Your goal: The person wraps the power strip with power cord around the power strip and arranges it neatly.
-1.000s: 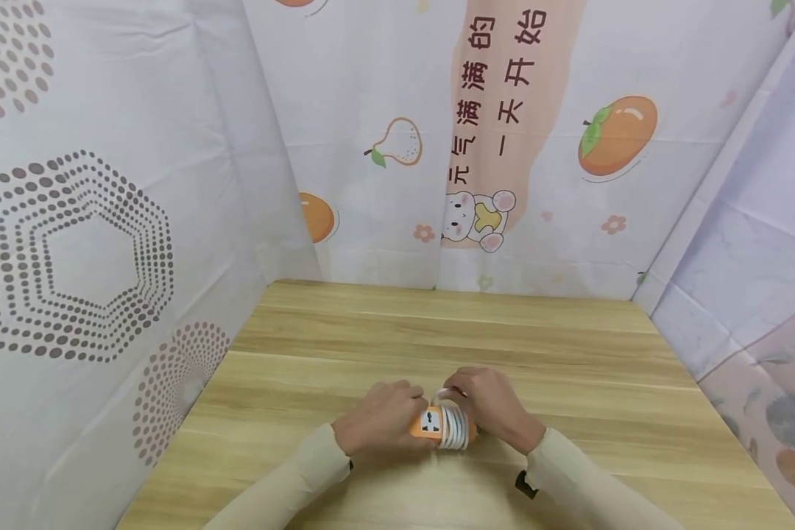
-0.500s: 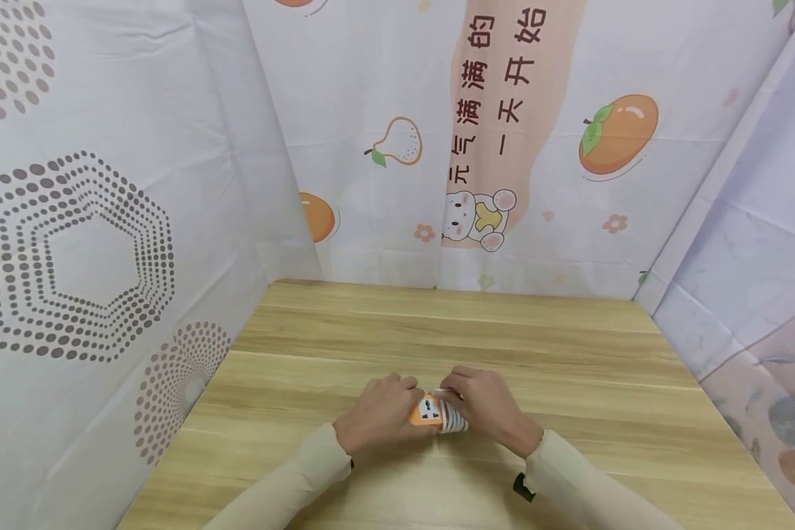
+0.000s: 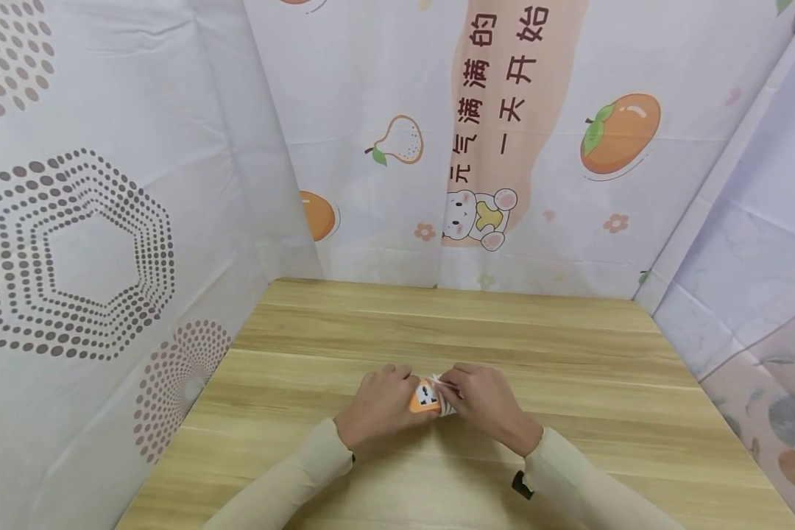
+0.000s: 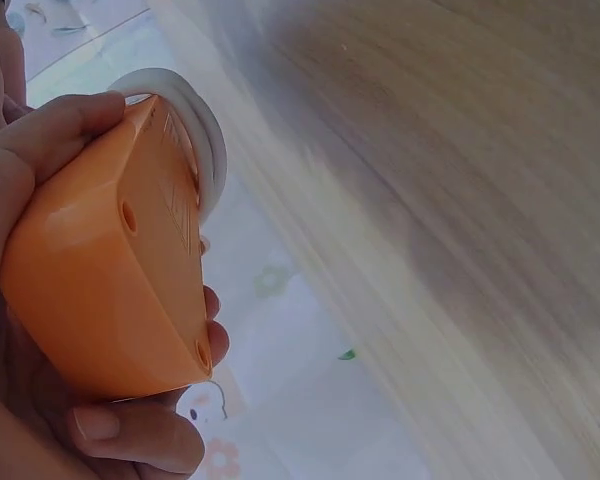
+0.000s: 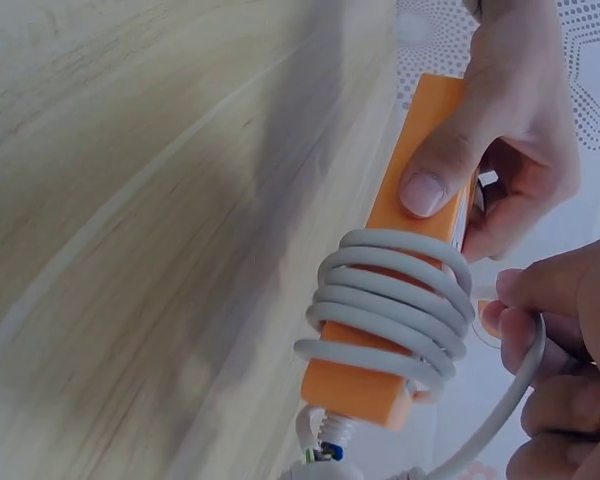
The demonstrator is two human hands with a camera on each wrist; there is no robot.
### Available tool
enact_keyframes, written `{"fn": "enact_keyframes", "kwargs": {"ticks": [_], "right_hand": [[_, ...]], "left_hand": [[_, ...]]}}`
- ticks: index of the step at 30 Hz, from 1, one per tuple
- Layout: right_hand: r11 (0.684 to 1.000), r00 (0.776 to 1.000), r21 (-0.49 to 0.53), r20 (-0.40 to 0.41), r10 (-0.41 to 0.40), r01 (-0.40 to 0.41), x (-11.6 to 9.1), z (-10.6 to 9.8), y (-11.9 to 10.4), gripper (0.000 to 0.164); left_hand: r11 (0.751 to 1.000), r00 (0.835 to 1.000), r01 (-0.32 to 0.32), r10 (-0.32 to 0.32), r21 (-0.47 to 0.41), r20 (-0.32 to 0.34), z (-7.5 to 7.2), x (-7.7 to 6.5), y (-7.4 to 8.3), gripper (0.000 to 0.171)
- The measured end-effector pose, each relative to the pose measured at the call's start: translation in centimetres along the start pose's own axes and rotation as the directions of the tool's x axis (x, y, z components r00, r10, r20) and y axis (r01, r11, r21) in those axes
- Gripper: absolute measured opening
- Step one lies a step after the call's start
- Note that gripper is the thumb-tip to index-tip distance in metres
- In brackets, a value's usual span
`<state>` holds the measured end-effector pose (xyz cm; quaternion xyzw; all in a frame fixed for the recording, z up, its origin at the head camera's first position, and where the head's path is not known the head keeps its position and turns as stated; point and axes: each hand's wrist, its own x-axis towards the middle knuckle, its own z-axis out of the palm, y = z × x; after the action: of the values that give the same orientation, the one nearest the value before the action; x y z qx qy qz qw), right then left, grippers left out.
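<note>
An orange power strip with white socket faces is held above the table. Several turns of its light grey cord wrap around the end nearer my right hand. My left hand grips the other end, thumb on one side and fingers around the far side. In the right wrist view, my right hand pinches a loose length of the cord beside the wrapped turns. In the left wrist view, the strip's orange underside shows screw holes. From the head camera, my right hand covers much of the wrapped cord.
The wood-grain table extends beneath and around both hands. Printed white cloth hangs along its back edge, with more cloth at the left and right sides. A small black object shows at the right sleeve cuff.
The power strip has shifted away from me and tilted, so its wrapped end shows less from above. My right hand has drawn the cord closer to the strip; the left hand keeps its grip.
</note>
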<state>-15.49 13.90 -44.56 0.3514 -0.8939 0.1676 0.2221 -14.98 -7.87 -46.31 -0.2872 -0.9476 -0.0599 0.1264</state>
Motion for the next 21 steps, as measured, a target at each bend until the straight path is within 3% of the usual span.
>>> {"fn": "enact_keyframes", "kwargs": {"ticks": [12, 17, 21], "right_hand": [[1.000, 0.999, 0.001, 0.031, 0.017, -0.017, 0.04, 0.17, 0.22, 0.014], [1.000, 1.000, -0.008, 0.021, 0.022, -0.022, -0.07, 0.11, -0.01, 0.014], [0.998, 0.998, 0.016, 0.024, 0.059, -0.059, -0.34, 0.10, -0.24, 0.020]], "left_hand": [[0.997, 0.997, 0.012, -0.006, 0.078, -0.080, 0.45, -0.01, -0.12, 0.056], [0.993, 0.996, 0.051, -0.043, 0.107, -0.082, 0.44, 0.09, -0.31, 0.058], [0.990, 0.993, 0.112, -0.107, 0.086, -0.058, 0.56, 0.01, -0.65, 0.060]]}}
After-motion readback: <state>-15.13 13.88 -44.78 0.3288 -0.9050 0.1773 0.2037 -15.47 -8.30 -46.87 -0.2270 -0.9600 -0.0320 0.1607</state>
